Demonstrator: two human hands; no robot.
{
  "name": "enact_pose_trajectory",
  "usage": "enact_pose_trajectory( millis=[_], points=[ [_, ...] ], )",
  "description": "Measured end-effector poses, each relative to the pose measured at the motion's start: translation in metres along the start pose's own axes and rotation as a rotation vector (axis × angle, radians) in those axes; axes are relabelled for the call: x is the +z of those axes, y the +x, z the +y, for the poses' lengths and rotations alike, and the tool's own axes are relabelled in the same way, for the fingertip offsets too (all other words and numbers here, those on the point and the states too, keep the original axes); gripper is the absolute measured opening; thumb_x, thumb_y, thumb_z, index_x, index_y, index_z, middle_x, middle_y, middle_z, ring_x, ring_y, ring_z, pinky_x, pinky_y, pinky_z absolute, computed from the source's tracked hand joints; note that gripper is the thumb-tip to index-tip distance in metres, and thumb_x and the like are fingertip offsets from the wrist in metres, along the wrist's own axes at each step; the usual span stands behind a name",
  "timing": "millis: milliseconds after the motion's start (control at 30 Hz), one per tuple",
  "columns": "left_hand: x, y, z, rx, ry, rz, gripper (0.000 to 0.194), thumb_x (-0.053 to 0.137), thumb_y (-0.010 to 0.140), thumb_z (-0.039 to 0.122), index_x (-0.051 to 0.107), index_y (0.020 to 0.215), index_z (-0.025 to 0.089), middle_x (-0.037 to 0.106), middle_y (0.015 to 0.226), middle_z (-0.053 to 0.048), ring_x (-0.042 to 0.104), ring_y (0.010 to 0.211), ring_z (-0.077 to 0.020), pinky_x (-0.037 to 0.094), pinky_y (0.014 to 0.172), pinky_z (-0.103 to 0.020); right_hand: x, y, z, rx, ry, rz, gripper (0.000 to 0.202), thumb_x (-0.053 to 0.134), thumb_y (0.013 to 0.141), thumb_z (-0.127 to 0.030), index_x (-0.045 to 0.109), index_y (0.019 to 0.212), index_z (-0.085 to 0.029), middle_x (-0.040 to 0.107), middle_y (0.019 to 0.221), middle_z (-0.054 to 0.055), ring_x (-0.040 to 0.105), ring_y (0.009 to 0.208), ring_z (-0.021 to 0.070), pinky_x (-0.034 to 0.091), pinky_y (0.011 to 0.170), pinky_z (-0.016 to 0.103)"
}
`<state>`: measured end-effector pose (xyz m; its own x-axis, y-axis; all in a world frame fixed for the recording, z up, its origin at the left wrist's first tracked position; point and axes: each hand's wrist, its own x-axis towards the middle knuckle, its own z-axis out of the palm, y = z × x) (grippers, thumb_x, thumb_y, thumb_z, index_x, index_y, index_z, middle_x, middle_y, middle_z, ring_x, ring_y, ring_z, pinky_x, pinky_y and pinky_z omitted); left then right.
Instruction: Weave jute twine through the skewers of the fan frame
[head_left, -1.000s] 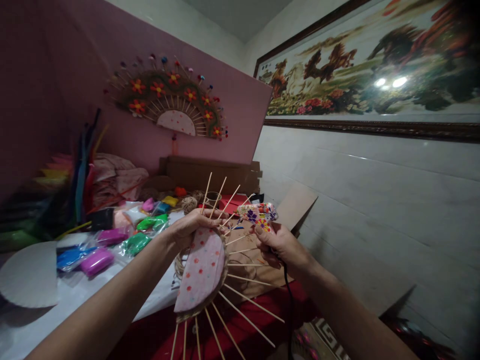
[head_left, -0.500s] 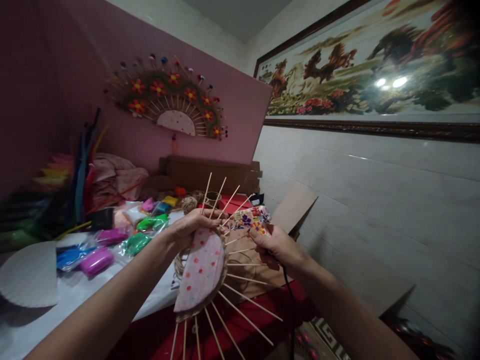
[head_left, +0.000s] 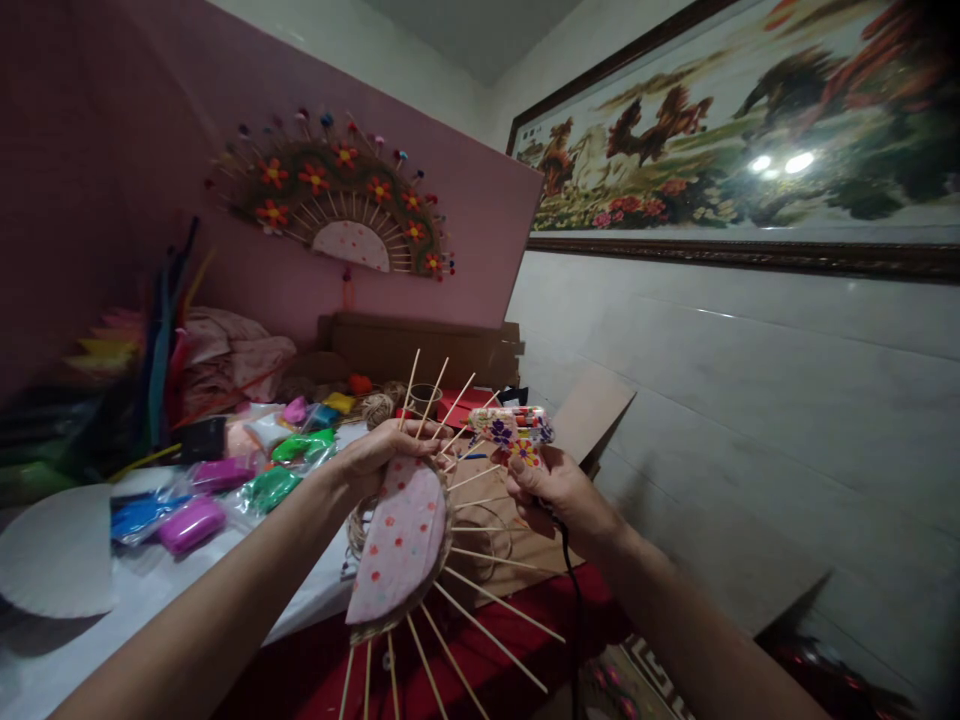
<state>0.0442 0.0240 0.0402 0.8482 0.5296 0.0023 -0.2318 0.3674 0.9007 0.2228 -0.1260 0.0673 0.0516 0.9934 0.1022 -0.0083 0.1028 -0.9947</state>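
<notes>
Two hands hold two things: the left hand (head_left: 397, 448) pinches the top of one dotted half-round piece (head_left: 397, 540), fingers bent among its sticks (head_left: 495, 600), more than a dozen of them; the right hand (head_left: 555, 492) is closed round the handle of one flowered glue gun (head_left: 514, 428). The piece hangs below the left hand, left of the right hand; the gun points toward the sticks. Behind, one fan-shaped decoration (head_left: 330, 180) carries eight orange flowers (head_left: 313, 179).
</notes>
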Motion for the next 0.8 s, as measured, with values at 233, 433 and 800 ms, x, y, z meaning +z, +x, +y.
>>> enact_pose_trajectory(
  millis=[233,433,800],
  points=[
    [0.000,0.000,-0.001,-0.013,-0.011,-0.011,0.028,0.065,0.067,0.005,0.065,0.094,0.011,0.071,0.081,-0.010,0.067,0.070,-0.0173,0.049,0.072,-0.028,-0.001,0.006,-0.003,-0.055,0.137,-0.033,0.041,0.064,0.071,-0.054,0.051,0.088,-0.018,0.037,0.053,-0.009,0.027,0.035,0.0027,0.018,0.031,0.017],
    [0.000,0.001,-0.001,-0.017,-0.021,0.001,0.031,0.068,0.063,0.005,0.065,0.093,0.010,0.071,0.079,-0.011,0.067,0.070,-0.0188,0.049,0.069,-0.029,0.001,0.010,-0.003,-0.054,0.034,0.034,0.040,0.065,0.070,-0.053,0.048,0.081,-0.019,0.039,0.053,-0.008,0.029,0.034,0.0032,0.020,0.028,0.016],
    [0.000,0.001,-0.001,-0.030,-0.031,0.026,0.032,0.066,0.063,0.003,0.065,0.094,0.009,0.071,0.081,-0.011,0.068,0.074,-0.0193,0.051,0.068,-0.026,-0.001,0.011,-0.004,0.018,0.028,0.009,0.038,0.065,0.073,-0.049,0.046,0.081,-0.018,0.040,0.053,-0.009,0.029,0.034,0.0021,0.021,0.028,0.014]
  ],
)
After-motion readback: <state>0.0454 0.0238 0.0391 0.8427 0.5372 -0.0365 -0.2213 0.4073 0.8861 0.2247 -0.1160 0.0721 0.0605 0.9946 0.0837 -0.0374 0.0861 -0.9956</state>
